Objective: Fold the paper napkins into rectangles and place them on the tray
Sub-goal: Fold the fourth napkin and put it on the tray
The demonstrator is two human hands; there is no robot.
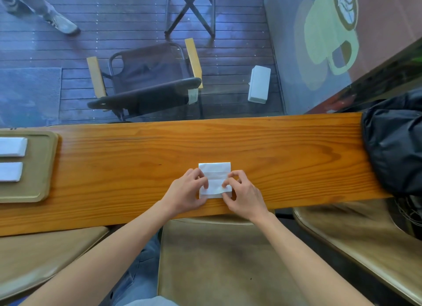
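Observation:
A white paper napkin (214, 172) lies flat on the wooden counter (285, 159), partly folded with a crease across its middle. My left hand (186, 192) pinches its left edge and my right hand (243, 195) pinches the near right corner, lifting the near flap slightly. A tan tray (42, 168) sits at the far left of the counter. On it lie two folded white napkins, one (12, 146) behind the other (11, 171), both cut off by the frame's edge.
A black bag (395, 150) rests on the counter's right end. Tan stool seats (217, 260) stand below the counter's near edge. Beyond a glass pane are a folding chair (146, 77), a white box (259, 84) and a person's foot (61, 23) on decking.

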